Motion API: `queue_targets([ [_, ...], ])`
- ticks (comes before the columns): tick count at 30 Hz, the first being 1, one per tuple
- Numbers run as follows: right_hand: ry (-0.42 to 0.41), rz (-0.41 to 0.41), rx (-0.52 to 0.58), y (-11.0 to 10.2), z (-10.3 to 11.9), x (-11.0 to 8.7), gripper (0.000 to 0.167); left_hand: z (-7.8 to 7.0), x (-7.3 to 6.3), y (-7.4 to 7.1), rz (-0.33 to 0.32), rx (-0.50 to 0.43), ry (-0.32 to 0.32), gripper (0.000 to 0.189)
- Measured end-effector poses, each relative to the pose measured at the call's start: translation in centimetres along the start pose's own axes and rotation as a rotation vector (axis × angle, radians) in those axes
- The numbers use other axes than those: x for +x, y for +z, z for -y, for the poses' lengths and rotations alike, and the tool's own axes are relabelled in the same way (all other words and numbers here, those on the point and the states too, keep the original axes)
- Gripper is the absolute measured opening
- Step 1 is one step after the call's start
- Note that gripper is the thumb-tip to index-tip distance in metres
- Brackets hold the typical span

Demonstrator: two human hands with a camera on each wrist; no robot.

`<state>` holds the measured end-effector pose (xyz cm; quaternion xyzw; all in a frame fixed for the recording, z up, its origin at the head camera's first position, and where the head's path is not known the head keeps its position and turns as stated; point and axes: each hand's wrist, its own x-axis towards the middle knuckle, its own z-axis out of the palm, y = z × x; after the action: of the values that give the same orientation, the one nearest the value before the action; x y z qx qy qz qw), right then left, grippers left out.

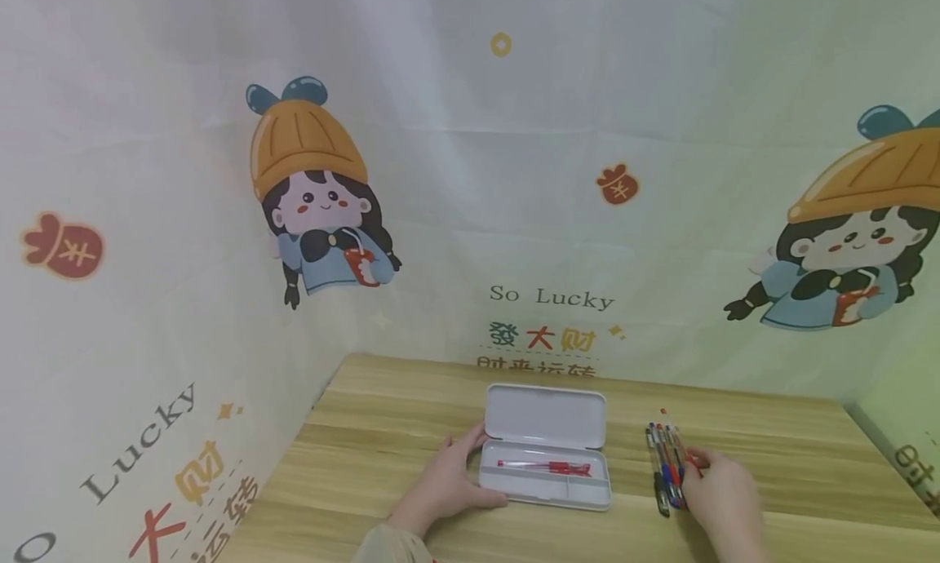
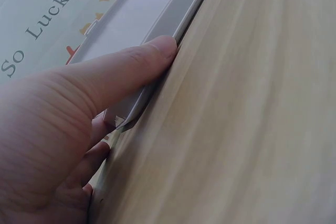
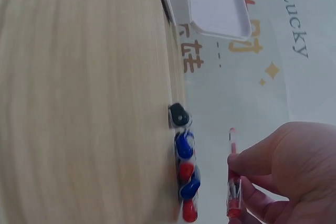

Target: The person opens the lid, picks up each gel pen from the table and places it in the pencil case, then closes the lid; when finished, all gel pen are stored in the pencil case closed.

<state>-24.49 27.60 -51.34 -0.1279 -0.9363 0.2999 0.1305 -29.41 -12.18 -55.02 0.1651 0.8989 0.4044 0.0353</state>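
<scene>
Soft, dimmish light here, a pale sheen down the far backdrop (image 1: 433, 65), and look, the tabletop (image 2: 252, 114) smeary in both wrist views, perhaps out of focus!

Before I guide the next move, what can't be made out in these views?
Red pen inside the pencil case: both wrist views, hidden by the case's walls.
Case's right end: left wrist view, cut off by the top edge.
Exact count of the loose pens: head view, they overlap and are small.
Right hand's lower fingers: right wrist view, cut off by the bottom edge.
</scene>
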Motion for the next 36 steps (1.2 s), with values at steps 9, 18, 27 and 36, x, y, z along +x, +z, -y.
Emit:
queue_targets([
  [9,-0.142,-0.074,0.028,1.5,2.9,-0.4,0.035,0.0,-0.1,0.1,0.000,-0.002,-0.014,0.127],
  [18,-0.247,-0.125,0.048,3.1,5.5,-0.9,0.028,-0.1,-0.1,0.0,0.009,-0.014,-0.017,0.126],
  [27,-0.324,-0.106,0.060,5.1,7.8,-1.1,0.022,-0.2,-0.1,-0.1,-0.007,0.001,-0.005,0.127],
  [36,-0.420,0.000,0.012,6.8,9.7,-0.9,0.018,-0.4,-0.2,-0.1,-0.003,0.006,-0.038,0.125],
])
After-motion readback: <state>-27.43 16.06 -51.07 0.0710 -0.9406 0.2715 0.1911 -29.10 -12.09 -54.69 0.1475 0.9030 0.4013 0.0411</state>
